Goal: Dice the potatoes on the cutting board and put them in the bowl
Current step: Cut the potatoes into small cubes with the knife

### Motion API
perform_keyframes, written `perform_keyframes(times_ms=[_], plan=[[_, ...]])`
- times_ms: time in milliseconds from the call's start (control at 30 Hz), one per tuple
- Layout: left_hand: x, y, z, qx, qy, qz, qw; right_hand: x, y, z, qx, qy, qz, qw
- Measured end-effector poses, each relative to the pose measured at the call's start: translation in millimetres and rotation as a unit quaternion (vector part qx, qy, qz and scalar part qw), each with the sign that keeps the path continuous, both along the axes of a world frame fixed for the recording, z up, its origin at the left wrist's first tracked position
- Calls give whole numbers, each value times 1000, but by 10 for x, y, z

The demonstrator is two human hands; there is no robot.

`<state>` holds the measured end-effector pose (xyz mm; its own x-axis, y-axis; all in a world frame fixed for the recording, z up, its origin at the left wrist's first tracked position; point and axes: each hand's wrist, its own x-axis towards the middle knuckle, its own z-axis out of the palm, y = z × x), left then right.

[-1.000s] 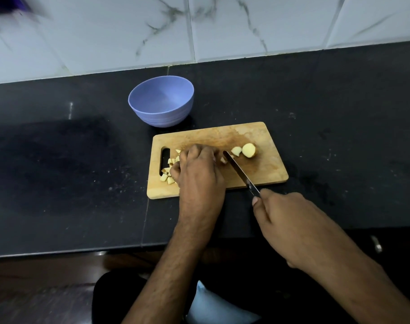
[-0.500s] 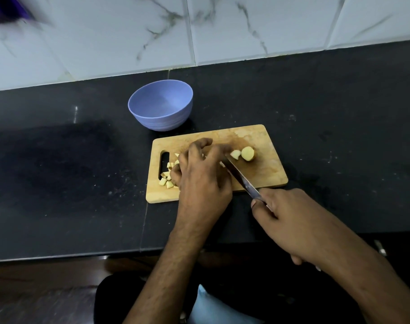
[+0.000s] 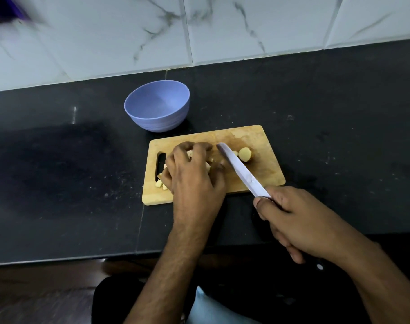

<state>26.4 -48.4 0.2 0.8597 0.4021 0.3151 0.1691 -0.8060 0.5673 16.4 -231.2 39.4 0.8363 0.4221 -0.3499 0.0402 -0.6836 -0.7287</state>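
Potato pieces [image 3: 200, 161] are held together on the cutting board [image 3: 267, 141] under the curled fingers of the left hand [image 3: 194, 176], while the knife [image 3: 242, 173] is gripped by the right hand [image 3: 299, 220]. Dicing is judged unfinished: a larger chunk [image 3: 244, 154] is left uncut and nothing is seen in the bowl [image 3: 157, 106]. The blade must be brought down clear of the fingertips.

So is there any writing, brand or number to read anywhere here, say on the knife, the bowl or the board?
None can be read.
Knife blade: no lettering shows.
Bowl: plain.
Cutting board: bare wood, no mark.
Wall tiles: only grey veins.
Purple thing at the top left corner: too blurred to tell.
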Motion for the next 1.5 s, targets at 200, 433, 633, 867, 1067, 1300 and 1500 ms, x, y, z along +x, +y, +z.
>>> perform_keyframes(times_ms=[200,433,633,867,1067,1300,1500], plan=[[64,-38,-26,44,11,16,999,9,12,-5,12,15,-26,999],[122,-114,-16,93,-8,-12,996,-4,27,-31,43,7,-92,995],[224,-204,15,116,11,-95,989,-11,51,-36,50,4,-103,993],[152,-126,-23,72,1,-73,995,-24,35,-34,50,-3,-98,994],[38,26,-25,31,8,-80,996,-71,41,-23,40,-24,-88,995],[28,35,6,22,18,-76,997,-118,65,-24,-11,-69,-74,995],[17,50,10,2,12,-78,997,-155,112,-43,-58,-113,-73,989]])
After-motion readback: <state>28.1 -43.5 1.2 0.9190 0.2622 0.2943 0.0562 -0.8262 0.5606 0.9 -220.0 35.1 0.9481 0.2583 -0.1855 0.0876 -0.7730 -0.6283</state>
